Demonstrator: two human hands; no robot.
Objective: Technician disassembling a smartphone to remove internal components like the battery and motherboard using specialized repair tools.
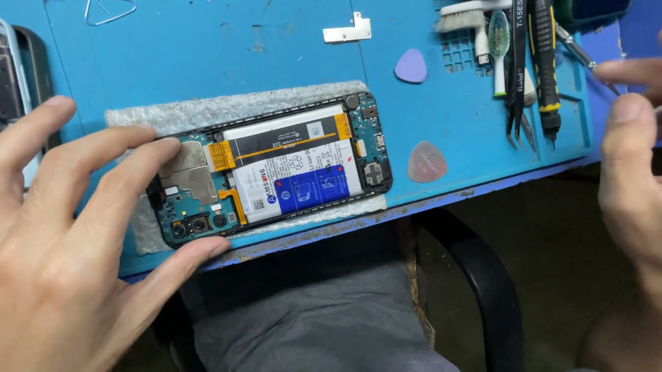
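**Opened phone steadied on a blue repair mat**

The left hand [51, 243] lies spread, fingers apart, its fingertips touching the camera end of the opened phone [269, 169], gripping nothing. The right hand [652, 156] hovers off the mat's right edge, fingers loosely apart; a thin metal tip shows just beside them, but whether it is held cannot be told. The phone rests back-off on a white pad [195, 108] on the blue mat [224, 44]. Two picks [410, 65], tweezers [519, 59], a screwdriver [544, 53] and a brush [464, 17] lie beyond.
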